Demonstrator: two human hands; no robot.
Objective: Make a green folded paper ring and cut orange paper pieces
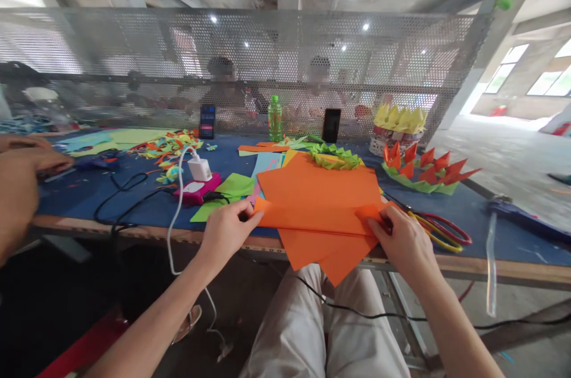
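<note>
My left hand (232,224) pinches the left end of a folded strip of orange paper (312,219) between thumb and fingers. At the strip's other end, my right hand (404,230) grips it the same way. The strip lies level across larger orange sheets (321,185). Corners of orange paper hang over the table's front edge above my knees. A ring of folded green paper (336,156) rests on the far part of the sheets. Scissors with red and yellow handles (441,230) lie just right of my right hand, blades partly hidden.
A pink power socket (196,189) with a white charger (199,168) and cables sits left. Behind stand a green bottle (275,119) and two phones. An orange-green paper ring (426,170) and a yellow one (400,121) are at right. Another person's arm (20,188) reaches in from the left.
</note>
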